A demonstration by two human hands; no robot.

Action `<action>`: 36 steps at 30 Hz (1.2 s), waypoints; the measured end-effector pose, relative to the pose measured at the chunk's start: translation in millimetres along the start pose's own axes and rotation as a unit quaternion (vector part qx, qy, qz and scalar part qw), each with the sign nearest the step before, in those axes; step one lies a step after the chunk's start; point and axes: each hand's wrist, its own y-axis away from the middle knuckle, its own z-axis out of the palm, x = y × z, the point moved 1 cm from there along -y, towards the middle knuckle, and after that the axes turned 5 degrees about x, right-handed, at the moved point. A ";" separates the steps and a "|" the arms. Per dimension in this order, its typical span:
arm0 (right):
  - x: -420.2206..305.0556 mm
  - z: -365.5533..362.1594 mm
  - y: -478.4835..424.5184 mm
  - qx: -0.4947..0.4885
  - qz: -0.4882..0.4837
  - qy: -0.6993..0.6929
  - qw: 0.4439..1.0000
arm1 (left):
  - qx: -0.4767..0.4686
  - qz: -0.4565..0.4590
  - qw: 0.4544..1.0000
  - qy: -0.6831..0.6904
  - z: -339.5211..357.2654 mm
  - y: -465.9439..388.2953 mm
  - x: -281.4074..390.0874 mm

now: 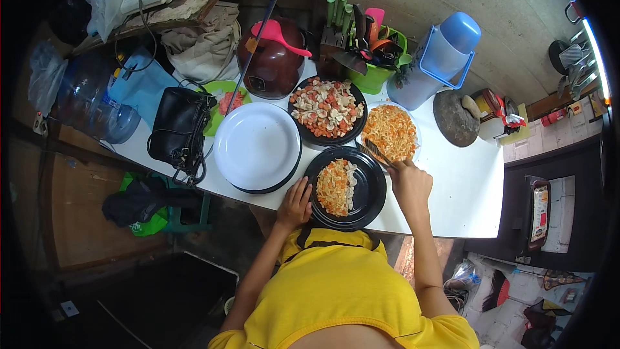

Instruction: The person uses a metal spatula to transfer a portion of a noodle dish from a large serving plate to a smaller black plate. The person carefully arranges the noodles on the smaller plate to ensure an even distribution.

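Observation:
My right hand (pixel 410 185) grips a dark fork (pixel 380 151), its head over the near left part of a white plate of shredded orange and pale food (pixel 393 131). Touching the left rim of a black plate (pixel 370 189), my left hand (pixel 294 203) has its fingers spread. On that black plate, shredded food (pixel 332 186) lies at the left with a strip of pale slices (pixel 350 179) beside it. Behind it stands another dark plate heaped with pale and reddish slices (pixel 329 109). A bare white plate (pixel 257 145) rests on a dark one at the left.
Along the back of the white table (pixel 465 198) stand a dark red rice cooker (pixel 273 65), a green utensil container (pixel 370 77) and a blue-topped thermos (pixel 426 68). A round stone (pixel 456 118) sits at the right. A black bag (pixel 179 126) and a green plate with pink food (pixel 213 118) lie left.

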 end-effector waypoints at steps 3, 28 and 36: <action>-6.3 7.1 -17.5 0.038 -0.015 -0.002 0.999 | -0.001 0.002 1.000 0.002 -0.7 -0.2 0.7; -8.1 14.8 -92.8 0.041 -0.050 0.033 0.997 | 0.001 0.008 1.000 -0.015 -2.1 -0.1 1.0; -29.8 -3.4 -88.3 0.034 -0.089 -0.021 0.995 | 0.001 0.009 1.000 -0.017 -0.7 -0.1 -0.4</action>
